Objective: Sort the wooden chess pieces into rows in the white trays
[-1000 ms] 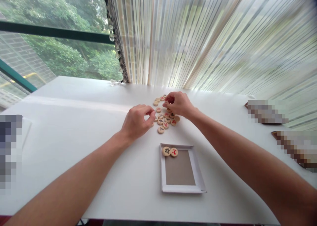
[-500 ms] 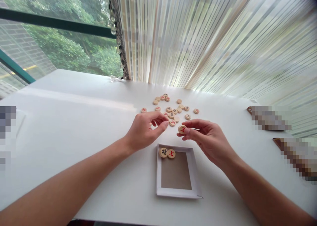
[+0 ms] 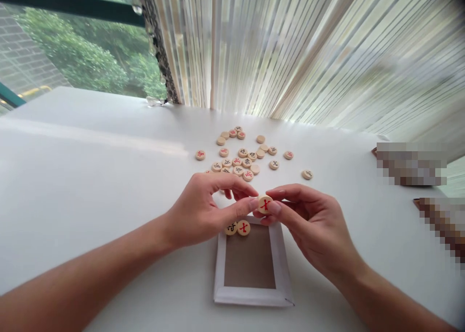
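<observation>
A round wooden xiangqi piece (image 3: pixel 265 204) with a red character is held up over the far edge of a shallow white box (image 3: pixel 252 297). My right hand (image 3: pixel 308 220) pinches it between thumb and fingers. From the other side, the thumb and index fingertips of my left hand (image 3: pixel 207 211) close on its left edge. Inside the box's far left corner lie two more pieces side by side: one black-marked piece (image 3: pixel 231 228), partly covered by my left hand, and one red-marked piece (image 3: pixel 243 228). The brown bottom of the box shows below them.
Several loose xiangqi pieces (image 3: pixel 242 153) are scattered on the white table (image 3: pixel 119 186) beyond my hands, some face down. One piece (image 3: pixel 307 174) sits off to the right. Two blurred-out objects (image 3: pixel 409 165) are at the right. A striped string curtain (image 3: pixel 247 46) hangs behind.
My right hand has brought the red-marked piece down and nearer the box. My left hand has moved right and meets the piece's edge. The view has shifted slightly, showing more scattered pieces.
</observation>
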Demonstrator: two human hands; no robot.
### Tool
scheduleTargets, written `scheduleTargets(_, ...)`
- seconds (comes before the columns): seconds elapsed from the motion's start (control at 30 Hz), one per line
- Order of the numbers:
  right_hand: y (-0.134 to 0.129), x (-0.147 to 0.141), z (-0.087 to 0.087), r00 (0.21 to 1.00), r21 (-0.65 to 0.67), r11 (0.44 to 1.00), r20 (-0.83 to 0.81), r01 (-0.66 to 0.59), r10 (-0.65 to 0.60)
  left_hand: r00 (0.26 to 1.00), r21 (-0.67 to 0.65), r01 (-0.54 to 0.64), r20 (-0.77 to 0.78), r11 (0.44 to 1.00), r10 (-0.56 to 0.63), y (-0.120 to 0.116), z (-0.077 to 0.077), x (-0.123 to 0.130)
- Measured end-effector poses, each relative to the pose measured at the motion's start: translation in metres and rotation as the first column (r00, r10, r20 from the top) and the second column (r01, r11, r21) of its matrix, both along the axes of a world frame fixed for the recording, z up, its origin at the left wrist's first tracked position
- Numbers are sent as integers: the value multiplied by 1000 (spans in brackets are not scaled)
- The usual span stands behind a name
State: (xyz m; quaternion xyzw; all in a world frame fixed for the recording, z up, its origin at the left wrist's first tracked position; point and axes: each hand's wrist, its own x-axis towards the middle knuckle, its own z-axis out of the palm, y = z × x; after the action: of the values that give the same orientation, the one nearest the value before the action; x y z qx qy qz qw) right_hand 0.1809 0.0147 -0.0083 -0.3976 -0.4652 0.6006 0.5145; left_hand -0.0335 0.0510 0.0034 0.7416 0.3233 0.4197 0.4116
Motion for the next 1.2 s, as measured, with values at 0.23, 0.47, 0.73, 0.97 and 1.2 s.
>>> scheduleTargets(0.23, -2, -4, 7, 1000, 62, 998, 14, 19, -19, 1000, 13, 0, 8, 1000, 0, -2, 2, 4)
scheduleTargets(0.47, -1, -6, 6, 995, 126, 991, 80, 49, -59, 999, 139, -32, -20, 990, 35, -6, 0, 7)
scheduleTargets(0.73, -1, -5, 3, 1000, 26, 1000, 2, 10, -10, 1000, 72, -17, -6, 997, 18, -8, 1, 8)
scheduleTargets(0.97, 2, -1, 1, 997, -82, 996, -75, -29, 23, 993, -77, 8, 118, 997, 1, -7, -3, 10)
scheduleTargets(1.2, 6, -1, 9, 991, -187, 980, -126, -61, 38, 983, -179, 85, 175, 980, -54, -6, -2, 8)
